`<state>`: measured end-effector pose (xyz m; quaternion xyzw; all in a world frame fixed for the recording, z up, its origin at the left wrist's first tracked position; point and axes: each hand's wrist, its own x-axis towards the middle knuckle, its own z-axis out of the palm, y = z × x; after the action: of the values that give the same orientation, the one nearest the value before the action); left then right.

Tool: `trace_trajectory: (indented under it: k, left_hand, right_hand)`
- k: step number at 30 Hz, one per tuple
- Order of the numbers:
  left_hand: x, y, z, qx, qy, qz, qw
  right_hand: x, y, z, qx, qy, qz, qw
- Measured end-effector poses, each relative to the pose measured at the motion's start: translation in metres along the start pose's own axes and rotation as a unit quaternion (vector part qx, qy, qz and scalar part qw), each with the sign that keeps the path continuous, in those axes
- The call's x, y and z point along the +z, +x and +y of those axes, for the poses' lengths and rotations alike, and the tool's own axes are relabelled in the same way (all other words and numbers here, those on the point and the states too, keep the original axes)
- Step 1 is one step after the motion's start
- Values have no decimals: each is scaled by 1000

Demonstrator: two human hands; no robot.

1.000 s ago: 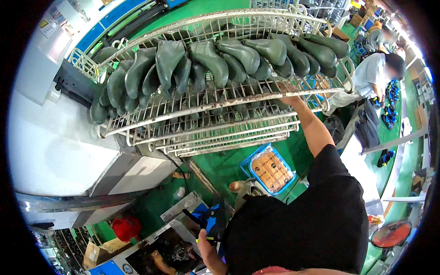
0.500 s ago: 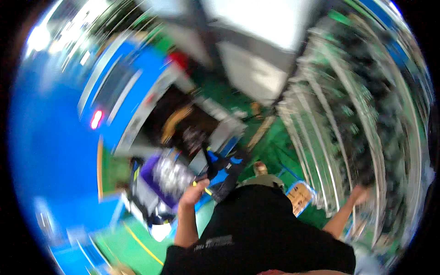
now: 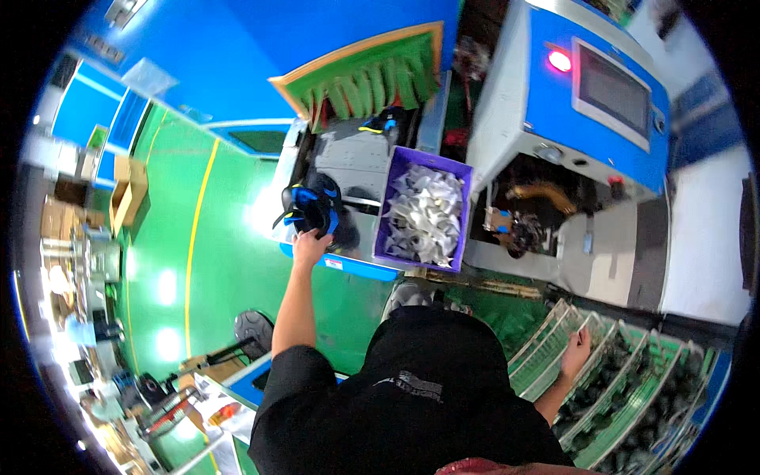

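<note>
My left hand (image 3: 310,247) is closed on the lower edge of a black-and-blue shoe upper (image 3: 323,204), held over the near left end of a grey conveyor bed (image 3: 348,154). Its far parts overlap, so I cannot tell whether it is one piece or several. Another dark piece with blue and yellow (image 3: 381,121) lies at the far end of the bed, by a green strip curtain (image 3: 364,79). Off to the right, my right hand (image 3: 576,353) hangs beside a wire rack (image 3: 617,380), its fingers curled in with nothing visible in them.
A purple bin (image 3: 469,214) of crumpled silvery-white pieces stands right of the conveyor bed. Beyond it is a blue-and-white machine (image 3: 546,103) with a screen and a lit red lamp. Black shoes (image 3: 657,412) fill parts of the rack. An open cardboard box (image 3: 129,194) sits at far left.
My view has turned left, so the machine and bin now appear farther right. My left hand still holds the shoe upper, now over the conveyor bed's end. The blur has mostly gone.
</note>
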<state>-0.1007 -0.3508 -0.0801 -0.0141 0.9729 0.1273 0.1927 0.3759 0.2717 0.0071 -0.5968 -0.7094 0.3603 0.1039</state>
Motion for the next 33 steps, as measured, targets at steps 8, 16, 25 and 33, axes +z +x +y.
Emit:
trace_trajectory:
  k: [8, 16, 25, 33]
  left_hand:
    - [24, -32, 2, -165, -64, 99, 979]
    - [20, -307, -82, -241, -44, 34, 969]
    - [66, -630, -220, -706, 237, 313, 589]
    - [139, -330, -149, -486, -149, 338, 792]
  right_hand:
    - [67, 12, -138, -206, -163, -227, 938]
    - [118, 27, -201, -319, -149, -332, 875]
    - [147, -9, -305, -590, -146, -332, 721]
    - [127, -24, -388, -723, 94, 34, 684]
